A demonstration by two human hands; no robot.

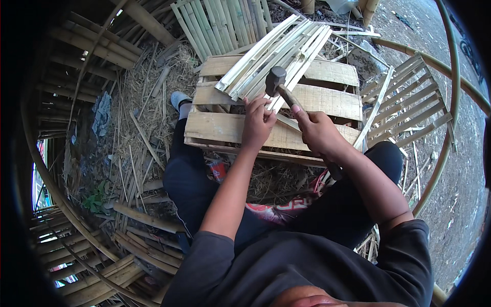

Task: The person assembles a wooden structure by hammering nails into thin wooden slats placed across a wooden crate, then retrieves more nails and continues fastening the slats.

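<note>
right hand (321, 134) gripped the hammer (287, 95); left hand (257, 124) curled at the slats' (271, 55) near end, couldn't tell if pinching. off-line swing risked striking it.

On my head feed, I see the right hand (323, 134) gripping a hammer (276, 80) above the slatted wooden crate (327, 101). The left hand (257, 125) touches pale strips (276, 53) lying across the crate. Beyond it is a bamboo panel (225, 25); straw (146, 105) covers ground to its left.
</note>
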